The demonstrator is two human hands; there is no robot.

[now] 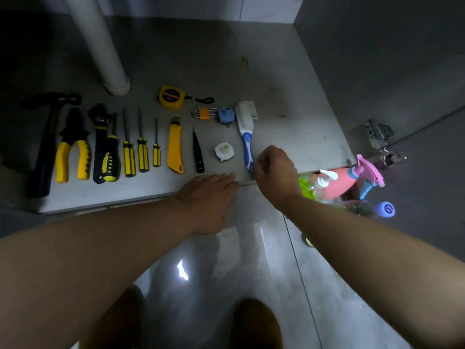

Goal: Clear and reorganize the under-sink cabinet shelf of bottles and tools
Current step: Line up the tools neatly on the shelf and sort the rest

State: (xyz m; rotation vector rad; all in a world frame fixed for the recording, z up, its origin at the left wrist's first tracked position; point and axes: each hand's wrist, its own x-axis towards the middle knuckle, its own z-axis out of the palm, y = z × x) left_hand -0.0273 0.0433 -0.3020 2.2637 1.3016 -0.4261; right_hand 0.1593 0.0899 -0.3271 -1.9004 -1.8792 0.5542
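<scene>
Tools lie in a row on the grey cabinet shelf [276, 79]: a hammer [45, 147], yellow pliers [73, 152], a wrench [100, 137], several yellow-and-black screwdrivers [128, 157], a yellow utility knife [175, 147], a black pen-like tool [198, 152], a white plastic cap [224, 151] and a blue-and-white brush [246, 137]. Behind them are a yellow tape measure [172, 96], hex keys [203, 113] and a blue fitting [226, 115]. My left hand [208, 200] rests flat at the shelf's front edge. My right hand [275, 172] has curled fingers at the brush handle's near end.
A white drain pipe [100, 44] stands at the back left of the shelf. Bottles stand on the floor at the right: a pink spray bottle [352, 180], a green one [307, 187] and a purple-capped one [385, 209]. A door hinge [380, 137] sits on the right wall.
</scene>
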